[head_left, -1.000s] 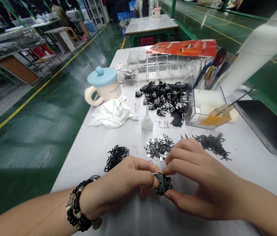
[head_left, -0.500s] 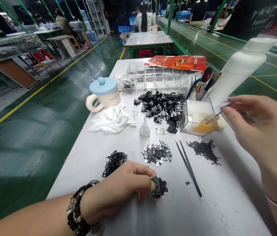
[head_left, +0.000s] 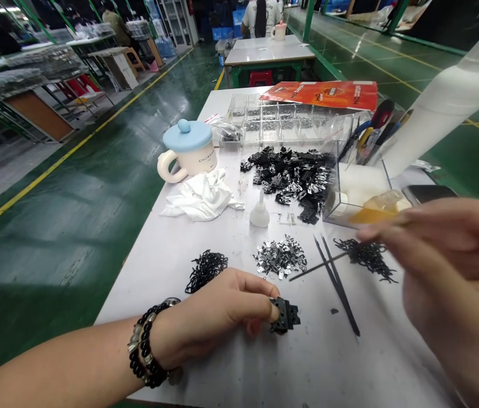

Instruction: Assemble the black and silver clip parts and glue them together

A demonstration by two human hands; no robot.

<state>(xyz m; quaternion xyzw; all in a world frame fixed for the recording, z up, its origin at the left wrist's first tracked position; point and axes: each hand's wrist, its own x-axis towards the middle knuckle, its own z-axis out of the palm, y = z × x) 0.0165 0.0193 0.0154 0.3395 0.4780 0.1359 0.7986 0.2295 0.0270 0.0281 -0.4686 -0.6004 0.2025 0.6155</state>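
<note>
Solid black metal hinge (head_left: pixel 285 315)

White workbench (head_left: pixel 316 368): black metal parts (head_left: pixel 290 175), silver clips (head_left: pixel 279 256), apparently wire springs (head_left: pixel 206 271), tweezers (head_left: pixel 336 285), crumpled cloth (head_left: pixel 201 198), lidded mug (head_left: pixel 188 150).

matt black metal fitting (head_left: pixel 285 315), white cloth (head_left: pixel 201 198)

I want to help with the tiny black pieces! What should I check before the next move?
1. Left hand is pinching the black metal piece: ok.
2. Right hand has a firm grip on the thin dark rod: cannot tell, the hand is blurred.
3. Tweezers are lying on the table beside the piece: ok.
4. Silver clips are in their own pile, apart from the black wire bits: ok.
5. The black metal piece has all its parts in place: cannot tell, fingers hide some of it.
</note>
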